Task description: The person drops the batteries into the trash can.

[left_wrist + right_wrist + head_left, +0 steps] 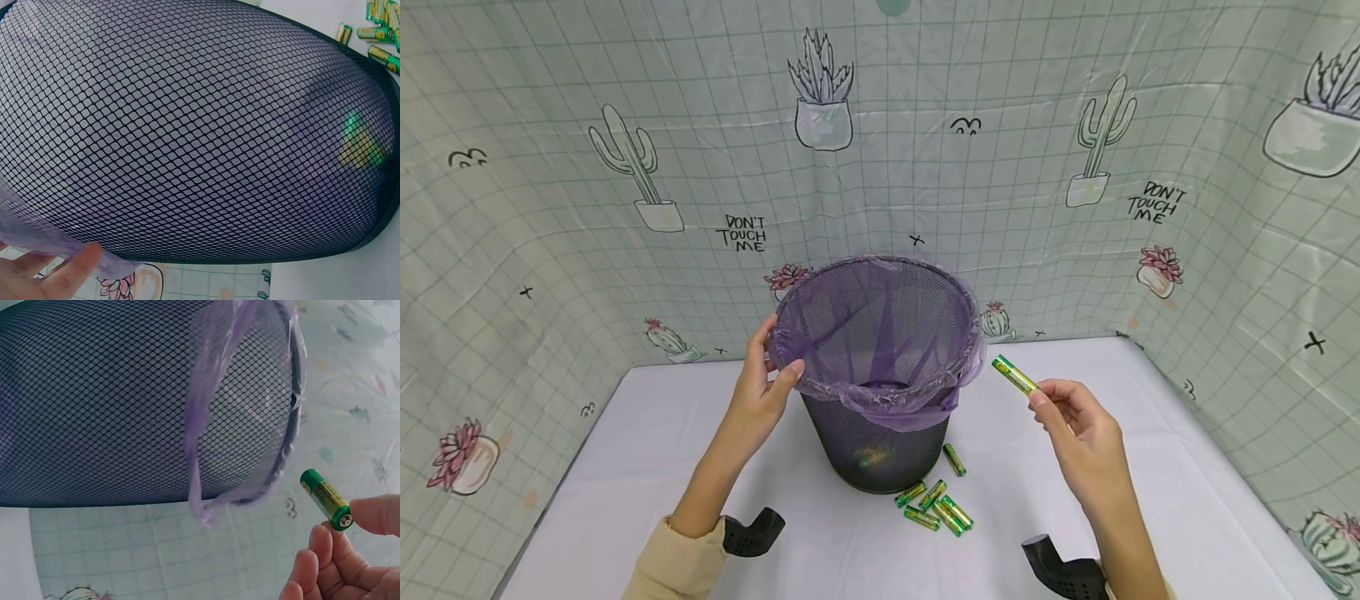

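Observation:
A black mesh wastebasket [842,437] stands on the white table, lined with a thin purple bag [898,415] folded over its rim. My left hand [763,387] grips that rim at the left, thumb on the near side over the bag. Right of the basket, my right hand [1086,433] pinches a green and yellow battery [1015,374] between thumb and fingers, its far end pointing toward the opening. The right wrist view shows this battery [325,499] just beyond the rim. Through the mesh, green and yellow shapes [361,147] show blurred at the basket's bottom.
Several loose batteries [921,518] lie on the white table [647,450] by the basket's base, one [954,459] a little apart from the group. A grid-patterned cloth [700,150] with cactus drawings hangs behind and along both sides.

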Tool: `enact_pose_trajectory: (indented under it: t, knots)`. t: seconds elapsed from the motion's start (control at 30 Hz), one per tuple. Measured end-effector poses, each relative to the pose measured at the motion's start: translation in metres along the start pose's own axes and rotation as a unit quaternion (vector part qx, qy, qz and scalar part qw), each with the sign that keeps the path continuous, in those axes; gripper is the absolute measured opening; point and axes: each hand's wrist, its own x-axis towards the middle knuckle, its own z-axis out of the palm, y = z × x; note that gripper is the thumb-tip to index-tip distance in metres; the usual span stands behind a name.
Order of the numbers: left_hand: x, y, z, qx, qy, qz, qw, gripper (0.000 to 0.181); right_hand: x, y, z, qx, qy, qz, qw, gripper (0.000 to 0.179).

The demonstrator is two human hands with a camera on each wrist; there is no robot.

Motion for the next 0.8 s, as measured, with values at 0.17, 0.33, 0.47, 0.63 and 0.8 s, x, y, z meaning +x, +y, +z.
enact_pose_trajectory:
  t: [0.17, 0.33, 0.47, 0.63, 0.8]
  knots:
    - [0.0, 0.0, 0.0, -0.003, -0.001, -0.002, 1.0, 0.07, 0.003, -0.008, 0.003, 0.008, 0.005, -0.023, 0.9997, 0.014]
    - [0.001, 0.0, 0.0, -0.002, -0.001, -0.002, 1.0, 0.07, 0.005, -0.014, 0.01, 0.002, 0.005, -0.046, 0.9989, 0.012]
    - [0.001, -0.001, 0.0, -0.002, -0.001, -0.003, 1.0, 0.07, 0.006, -0.018, 0.015, -0.006, 0.004, -0.064, 0.9979, 0.011]
    - [0.0, 0.0, 0.0, -0.003, -0.004, -0.006, 1.0, 0.069, 0.008, -0.022, 0.022, -0.018, -0.003, -0.087, 0.996, 0.01]
    - [-0.001, 0.002, -0.001, -0.004, -0.006, -0.011, 0.9999, 0.069, 0.01, -0.026, 0.029, -0.02, -0.013, -0.112, 0.9935, 0.009]
